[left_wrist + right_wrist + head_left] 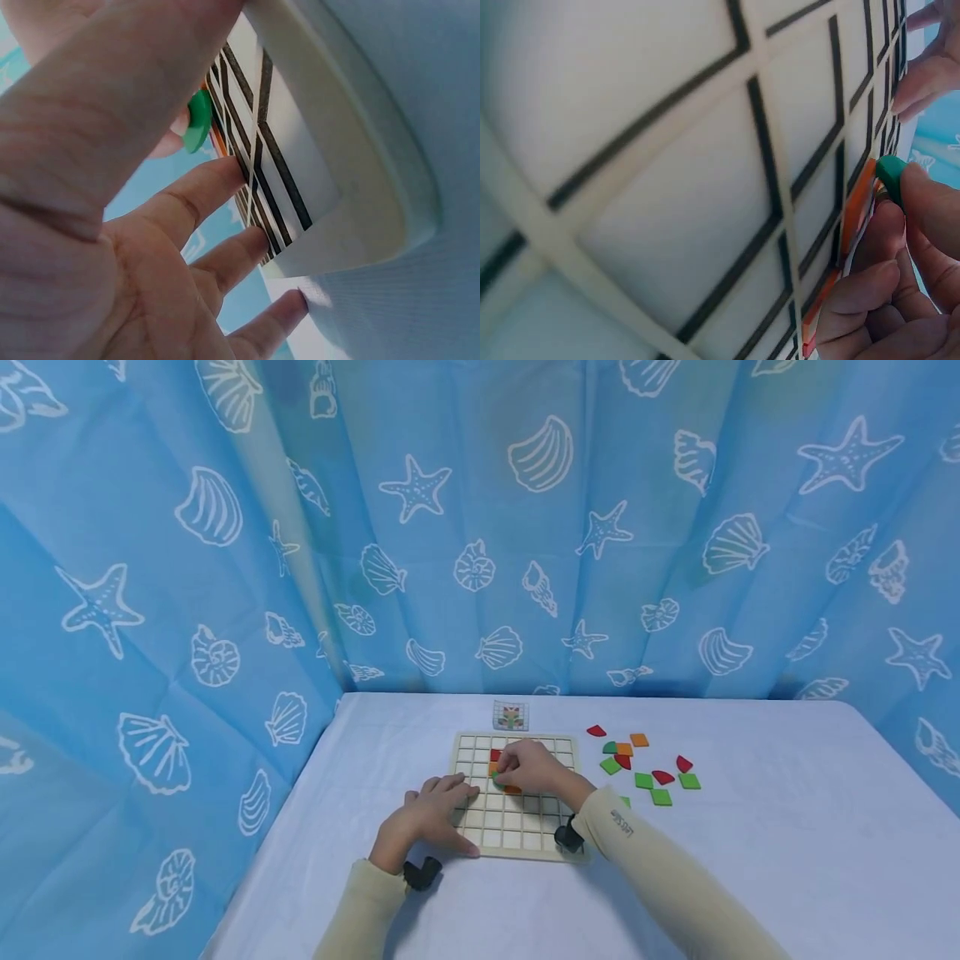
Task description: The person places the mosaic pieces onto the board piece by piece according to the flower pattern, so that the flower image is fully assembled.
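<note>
A pale gridded board point(521, 855) lies on the white table. My right hand point(534, 768) is over its upper middle, pinching a green piece point(890, 177) between thumb and fingers, tilted against the board beside an orange piece point(858, 202). Red point(496, 755) and orange pieces sit in the grid next to that hand. My left hand point(431, 814) rests spread on the board's left edge, fingers extended; in the left wrist view, its fingertips point(232, 171) touch the grid and the green piece point(198, 121) shows beyond.
Right of the board lie several loose green point(661, 797), red point(596, 731) and orange pieces point(639, 740). A small card with a coloured pattern point(511, 716) lies behind the board. A blue curtain point(465, 510) with shell prints hangs at the back and left.
</note>
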`<state>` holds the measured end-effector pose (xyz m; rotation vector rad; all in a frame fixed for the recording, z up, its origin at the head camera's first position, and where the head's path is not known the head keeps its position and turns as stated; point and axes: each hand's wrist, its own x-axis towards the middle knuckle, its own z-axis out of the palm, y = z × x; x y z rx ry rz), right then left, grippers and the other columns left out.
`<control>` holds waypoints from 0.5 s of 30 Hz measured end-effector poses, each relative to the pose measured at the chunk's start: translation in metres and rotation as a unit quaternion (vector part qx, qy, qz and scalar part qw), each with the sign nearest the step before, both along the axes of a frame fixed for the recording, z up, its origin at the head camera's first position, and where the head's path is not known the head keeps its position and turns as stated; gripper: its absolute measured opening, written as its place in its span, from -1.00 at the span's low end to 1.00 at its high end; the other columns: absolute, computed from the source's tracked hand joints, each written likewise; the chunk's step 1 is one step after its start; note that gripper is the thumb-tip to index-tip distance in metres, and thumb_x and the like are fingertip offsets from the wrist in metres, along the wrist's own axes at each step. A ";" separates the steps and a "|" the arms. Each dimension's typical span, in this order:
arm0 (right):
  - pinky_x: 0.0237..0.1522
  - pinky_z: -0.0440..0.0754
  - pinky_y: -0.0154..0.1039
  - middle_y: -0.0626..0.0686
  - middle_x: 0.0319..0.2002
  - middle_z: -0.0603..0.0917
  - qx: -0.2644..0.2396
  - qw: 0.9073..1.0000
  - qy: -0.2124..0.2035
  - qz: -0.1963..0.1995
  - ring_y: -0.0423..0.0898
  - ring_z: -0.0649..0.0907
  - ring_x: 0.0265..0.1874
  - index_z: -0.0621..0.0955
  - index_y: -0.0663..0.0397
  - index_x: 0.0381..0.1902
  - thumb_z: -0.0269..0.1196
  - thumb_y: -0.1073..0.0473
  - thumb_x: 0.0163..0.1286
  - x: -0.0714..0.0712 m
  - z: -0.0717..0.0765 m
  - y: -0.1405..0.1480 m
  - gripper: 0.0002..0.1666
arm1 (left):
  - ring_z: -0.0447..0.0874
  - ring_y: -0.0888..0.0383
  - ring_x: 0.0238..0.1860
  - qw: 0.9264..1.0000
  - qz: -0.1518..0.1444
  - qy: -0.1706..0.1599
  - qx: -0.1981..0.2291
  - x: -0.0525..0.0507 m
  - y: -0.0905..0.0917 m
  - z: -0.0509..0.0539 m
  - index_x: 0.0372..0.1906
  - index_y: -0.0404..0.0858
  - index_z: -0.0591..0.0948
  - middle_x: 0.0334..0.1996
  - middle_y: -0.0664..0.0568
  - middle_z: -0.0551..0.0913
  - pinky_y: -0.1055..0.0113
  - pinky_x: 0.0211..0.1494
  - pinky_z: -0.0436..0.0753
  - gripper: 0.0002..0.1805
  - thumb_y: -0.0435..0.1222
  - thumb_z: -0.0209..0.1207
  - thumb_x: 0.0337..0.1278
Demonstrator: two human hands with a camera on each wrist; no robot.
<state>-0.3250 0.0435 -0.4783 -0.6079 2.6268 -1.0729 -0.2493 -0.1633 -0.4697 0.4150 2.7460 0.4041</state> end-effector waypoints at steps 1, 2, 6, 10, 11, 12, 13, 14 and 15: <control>-0.18 0.65 -0.21 -0.09 -0.38 0.68 0.002 1.000 0.000 -0.003 -0.19 0.63 -0.36 0.69 0.03 -0.33 0.42 0.21 0.30 0.000 -0.001 0.000 -0.93 | 0.08 -0.21 0.52 1.000 0.000 -0.003 -0.002 0.000 0.000 0.000 0.47 -0.01 0.38 0.55 -0.06 0.19 -0.33 0.36 0.20 0.02 0.12 0.54 -0.17; -0.18 0.65 -0.21 -0.09 -0.38 0.68 0.005 1.000 0.001 -0.004 -0.20 0.63 -0.36 0.69 0.03 -0.33 0.42 0.21 0.30 0.001 -0.002 -0.001 -0.93 | 0.08 -0.21 0.52 1.000 0.001 -0.004 -0.001 0.000 0.000 0.000 0.47 -0.01 0.38 0.55 -0.06 0.20 -0.33 0.36 0.20 0.01 0.11 0.54 -0.17; -0.19 0.63 -0.21 -0.08 -0.40 0.69 0.004 1.000 0.004 -0.001 -0.19 0.62 -0.39 0.69 0.04 -0.33 0.41 0.21 0.30 0.002 -0.004 -0.002 -0.93 | 0.07 -0.20 0.53 1.000 0.003 -0.007 0.001 0.000 0.001 0.002 0.47 0.00 0.38 0.55 -0.05 0.19 -0.33 0.38 0.19 0.02 0.11 0.54 -0.18; -0.24 0.59 -0.22 -0.09 -0.44 0.67 0.014 1.000 0.015 0.005 -0.18 0.59 -0.43 0.69 0.03 -0.36 0.41 0.21 0.31 0.002 -0.004 -0.005 -0.92 | 0.06 -0.21 0.53 1.000 0.001 -0.003 0.010 0.000 0.000 0.002 0.47 -0.01 0.39 0.55 -0.05 0.19 -0.33 0.38 0.19 0.02 0.13 0.55 -0.19; -0.26 0.59 -0.22 -0.09 -0.45 0.67 0.021 1.000 0.021 0.007 -0.18 0.58 -0.44 0.69 0.03 -0.37 0.41 0.20 0.30 0.002 -0.005 -0.005 -0.92 | 0.06 -0.20 0.53 1.000 0.000 -0.004 0.011 0.000 0.000 0.002 0.47 0.00 0.39 0.55 -0.05 0.19 -0.33 0.38 0.19 0.02 0.13 0.54 -0.19; -0.27 0.59 -0.22 -0.10 -0.46 0.66 0.028 0.999 0.025 0.008 -0.18 0.58 -0.44 0.69 0.02 -0.38 0.42 0.20 0.30 0.002 -0.005 -0.006 -0.91 | 0.06 -0.20 0.53 1.000 -0.002 -0.004 0.011 -0.001 0.000 0.001 0.47 0.00 0.38 0.55 -0.04 0.19 -0.33 0.38 0.19 0.03 0.14 0.54 -0.19; -0.27 0.58 -0.22 -0.10 -0.46 0.66 0.034 0.999 0.029 0.009 -0.18 0.57 -0.45 0.69 0.02 -0.39 0.42 0.20 0.30 0.002 -0.005 -0.006 -0.91 | 0.07 -0.20 0.53 1.000 -0.002 -0.003 0.012 -0.001 -0.001 0.002 0.47 -0.01 0.39 0.55 -0.04 0.19 -0.33 0.37 0.19 0.03 0.14 0.54 -0.19; -0.28 0.58 -0.22 -0.10 -0.47 0.65 0.039 0.999 0.032 0.011 -0.18 0.57 -0.45 0.69 0.02 -0.39 0.42 0.20 0.30 0.002 -0.005 -0.006 -0.90 | 0.06 -0.20 0.53 1.000 -0.002 -0.003 0.012 0.000 -0.001 0.002 0.47 0.00 0.38 0.55 -0.04 0.19 -0.34 0.37 0.19 0.03 0.14 0.54 -0.20; -0.28 0.57 -0.22 -0.10 -0.47 0.65 0.043 0.998 0.035 0.013 -0.18 0.56 -0.45 0.68 0.02 -0.40 0.42 0.20 0.30 0.002 -0.005 -0.007 -0.89 | 0.06 -0.20 0.53 1.000 -0.001 -0.003 0.011 0.000 -0.001 0.002 0.47 0.00 0.38 0.55 -0.04 0.19 -0.34 0.37 0.19 0.03 0.14 0.54 -0.19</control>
